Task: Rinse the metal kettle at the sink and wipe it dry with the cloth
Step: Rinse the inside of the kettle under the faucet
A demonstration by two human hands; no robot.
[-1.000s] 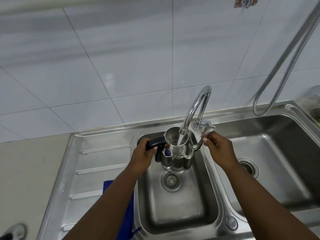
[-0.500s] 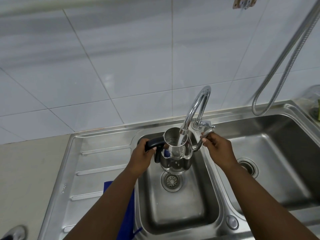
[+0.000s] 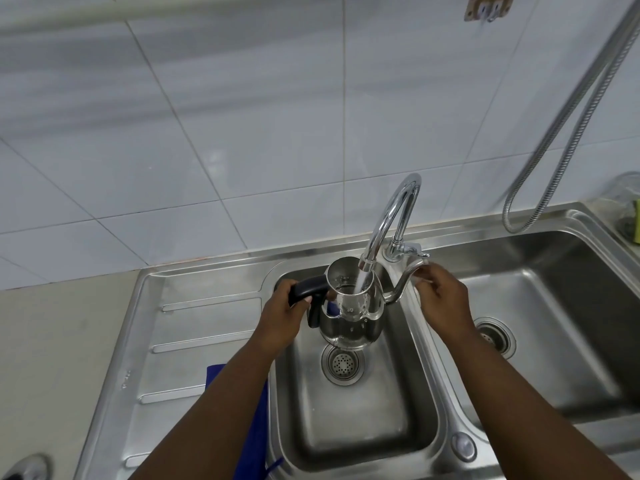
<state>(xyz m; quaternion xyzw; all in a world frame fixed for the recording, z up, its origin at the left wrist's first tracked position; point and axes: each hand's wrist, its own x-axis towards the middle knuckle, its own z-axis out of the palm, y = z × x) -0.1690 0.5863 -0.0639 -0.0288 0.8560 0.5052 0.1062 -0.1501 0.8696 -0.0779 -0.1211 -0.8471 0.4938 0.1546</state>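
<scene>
The metal kettle (image 3: 349, 327) hangs upright over the left sink basin (image 3: 363, 427), lid off, with water from the curved tap (image 3: 394, 209) pouring into its open top. My left hand (image 3: 280, 317) grips the kettle's black handle. My right hand (image 3: 443, 303) pinches the tip of the thin curved spout, just below the tap lever. A blue cloth (image 3: 218, 375) lies on the drainboard (image 3: 194, 323), mostly hidden under my left forearm.
A second basin (image 3: 554, 306) lies to the right, with a metal spray hose (image 3: 554, 133) looping down above it. A glass jar (image 3: 627, 202) stands at the far right edge. A shiny round metal object (image 3: 27, 469) sits on the counter at bottom left.
Water keeps running into the kettle. Both hands and the kettle stay almost where they were.
</scene>
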